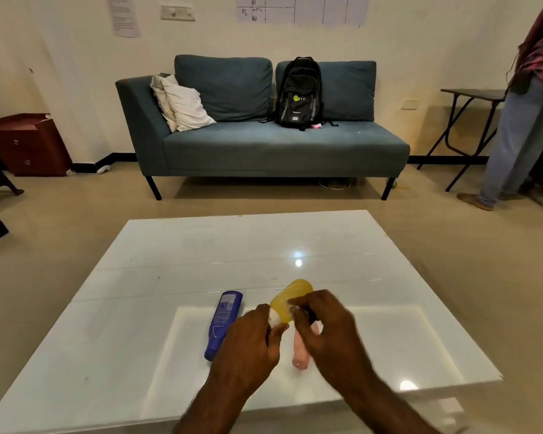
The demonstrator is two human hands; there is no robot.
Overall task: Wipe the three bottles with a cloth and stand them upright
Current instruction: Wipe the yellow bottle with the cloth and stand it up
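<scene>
A yellow bottle (290, 297) is held tilted above the white table (170, 277), its white cap end in my left hand (251, 339). My right hand (323, 327) is closed against the bottle's side, with something dark, perhaps the cloth, barely showing under its fingers. A blue bottle (223, 324) lies on its side on the table, left of my hands. A pink bottle (301, 355) lies flat beneath my right hand, partly hidden by it.
A blue sofa (264, 145) with a black backpack (300, 92) and pillows stands beyond the table. A person (527, 120) stands at the far right beside a small dark folding table (470, 95). A brown cabinet (29, 142) is at the left.
</scene>
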